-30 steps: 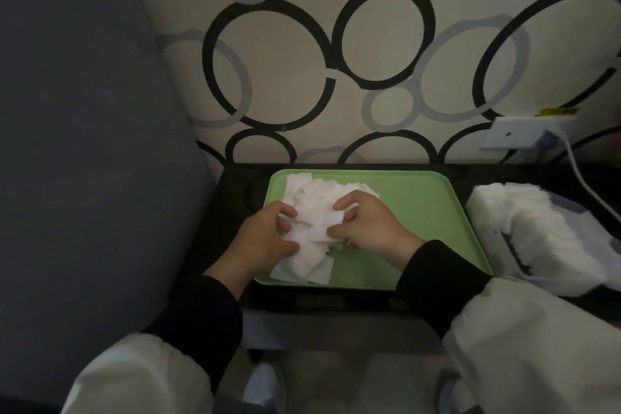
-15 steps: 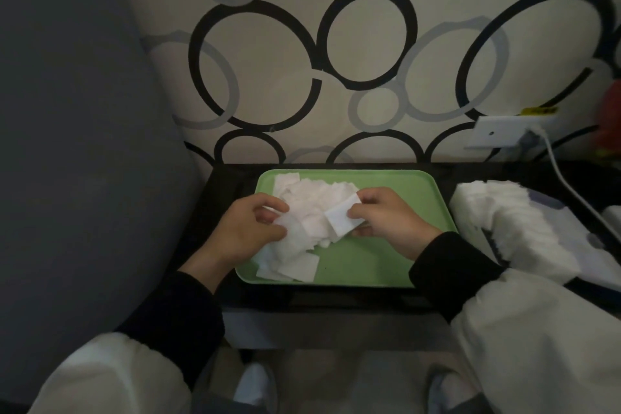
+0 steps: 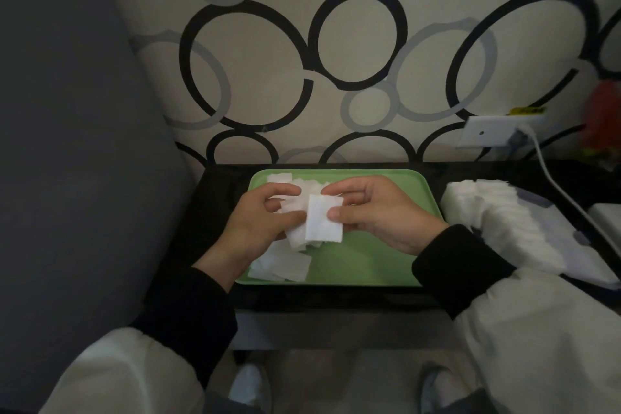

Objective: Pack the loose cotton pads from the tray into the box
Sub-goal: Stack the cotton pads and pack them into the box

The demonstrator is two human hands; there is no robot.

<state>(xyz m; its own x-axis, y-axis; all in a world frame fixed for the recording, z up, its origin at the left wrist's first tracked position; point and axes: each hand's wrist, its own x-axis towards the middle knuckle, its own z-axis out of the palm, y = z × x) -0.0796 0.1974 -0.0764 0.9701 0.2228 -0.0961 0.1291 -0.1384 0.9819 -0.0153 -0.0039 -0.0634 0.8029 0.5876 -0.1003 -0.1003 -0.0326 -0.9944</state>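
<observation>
Two hands are seen in the head view, both raised over one green tray [image 3: 369, 259]. One square white cotton pad [image 3: 324, 222] is pinched at its right edge between the thumb and forefinger of the right hand [image 3: 379, 215], whose other fingers are loosely curled behind it. The pad's left edge is touched by the thumb of the left hand [image 3: 258, 222], and a small bunch of pads [image 3: 295, 240] is gripped in that hand's curled fingers, just behind and below the single pad. The number in the bunch cannot be told. One loose pile of pads [image 3: 282, 267] is spread along the tray's left half; the pieces overlap and cannot be counted. The tray's right half is bare. One box [image 3: 571, 239] is set just right of the tray on the black table [image 3: 215, 205], and one long curved row of pads [image 3: 494, 218] is packed in it, rising above its rim.

One white wall socket [image 3: 487, 131] is fixed above the table, with one white cable [image 3: 554, 185] plugged into it. One yellow label [image 3: 526, 110] is stuck above the socket; its writing is too small to be read. One blurred red thing [image 3: 605, 118] is cut off by the right edge. Two shoes [image 3: 250, 386] are seen below the table.

Half a second ago the single pad was held tilted over the pile by the right hand alone; now it is turned flat toward the camera and met by the left thumb. One second ago both hands were pressed into the pile
</observation>
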